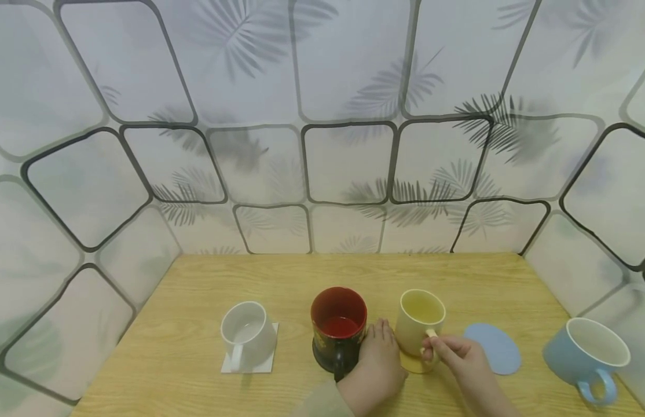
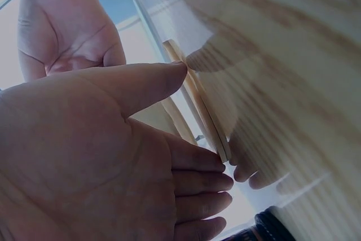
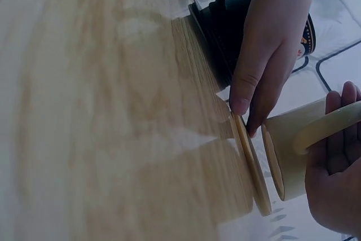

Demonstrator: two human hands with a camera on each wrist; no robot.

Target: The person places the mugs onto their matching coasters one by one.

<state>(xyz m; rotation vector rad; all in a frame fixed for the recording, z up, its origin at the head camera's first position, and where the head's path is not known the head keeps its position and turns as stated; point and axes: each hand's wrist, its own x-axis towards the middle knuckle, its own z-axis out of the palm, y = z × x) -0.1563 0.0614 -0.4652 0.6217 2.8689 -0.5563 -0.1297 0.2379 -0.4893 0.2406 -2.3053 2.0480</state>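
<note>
My right hand (image 1: 465, 362) holds a pale yellow mug (image 1: 410, 329) by its handle. In the right wrist view a narrow gap shows between the mug's base (image 3: 275, 167) and the round yellow coaster (image 3: 254, 167) under it. My left hand (image 1: 377, 362) lies low at the coaster's left side, its fingers straight. Thumb tip and fingertips meet the coaster's edge in the left wrist view. Just left of that hand stands a black mug (image 1: 324, 346) with a red inside, on a dark round coaster (image 1: 318, 358).
To the left, a white mug (image 1: 255, 341) sits on a white square coaster (image 1: 267, 359). A round blue coaster (image 1: 497, 350) lies right of my right hand. Farther right is a light blue mug (image 1: 567, 356), near the side wall. Patterned walls (image 1: 348, 162) enclose the wooden table (image 1: 291, 272).
</note>
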